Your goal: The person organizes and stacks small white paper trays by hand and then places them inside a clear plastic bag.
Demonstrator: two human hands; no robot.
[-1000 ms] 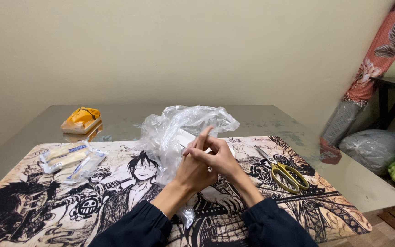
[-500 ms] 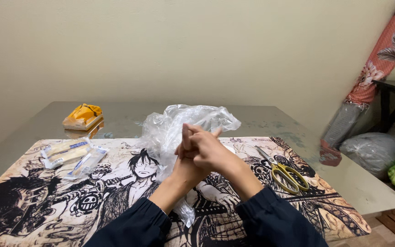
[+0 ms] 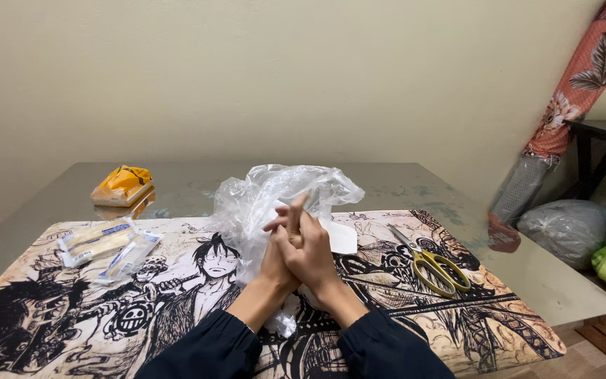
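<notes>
Two hands, left (image 3: 278,256) and right (image 3: 310,249), pressed palm to palm, fingers up, holding nothing visible; one crumpled clear plastic bag (image 3: 268,193) behind; one pair of yellow scissors (image 3: 433,263), tips pointing away-left.

Two hands pressed together over table, fingers up. Left hand (image 3: 275,261) behind, right hand (image 3: 311,251) in front, touching palm to palm. Dark sleeves on both arms. Crinkly clear plastic bag (image 3: 275,196) just behind hands. White paper piece (image 3: 341,237) beside right hand. Yellow scissors (image 3: 435,265) lie further right on cartoon picture mat (image 3: 71,323). Small clear packets (image 3: 103,245) on mat's left side. Orange wrapped packet (image 3: 122,185) far left on glass table (image 3: 401,184).
</notes>
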